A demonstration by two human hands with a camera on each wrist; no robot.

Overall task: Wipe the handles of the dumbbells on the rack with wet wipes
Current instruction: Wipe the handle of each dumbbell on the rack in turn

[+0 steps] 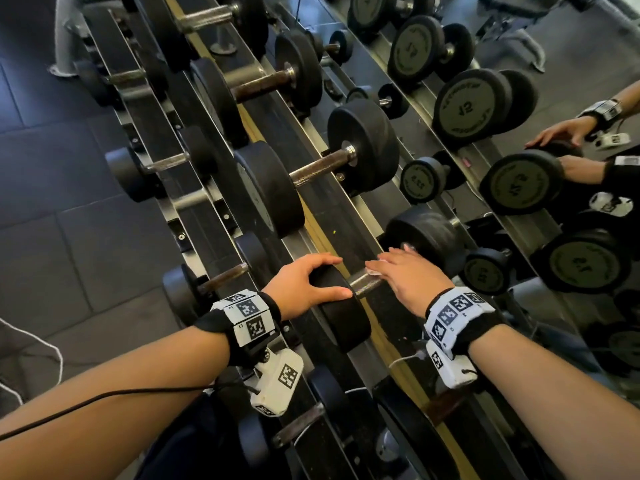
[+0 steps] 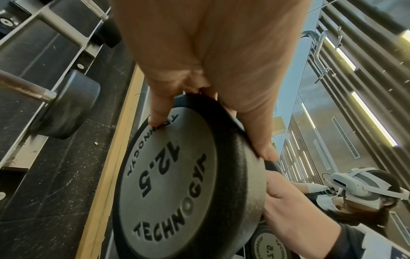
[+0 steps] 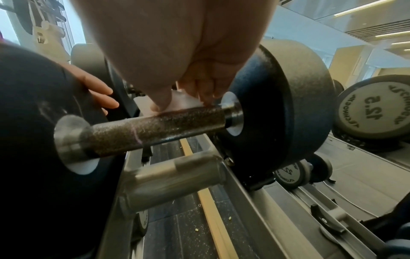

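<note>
A black 12.5 dumbbell (image 1: 429,237) lies on the rack's upper tier (image 1: 325,233). My left hand (image 1: 311,285) grips its near head (image 2: 177,184), thumb on the printed face and fingers over the rim. My right hand (image 1: 401,271) presses a white wet wipe (image 3: 184,103) onto the top of the knurled steel handle (image 3: 155,129), close to the far head (image 3: 277,108). Thumb and fingers pinch the wipe against the bar. In the head view only a corner of the wipe (image 1: 374,271) shows beside the handle (image 1: 363,282).
Several more dumbbells (image 1: 311,168) lie along the rack's two tiers, further ones up and left. A mirror (image 1: 519,133) to the right doubles the weights and my hands. A steel crossbar (image 3: 173,178) runs under the handle. Dark floor tiles (image 1: 69,202) lie to the left.
</note>
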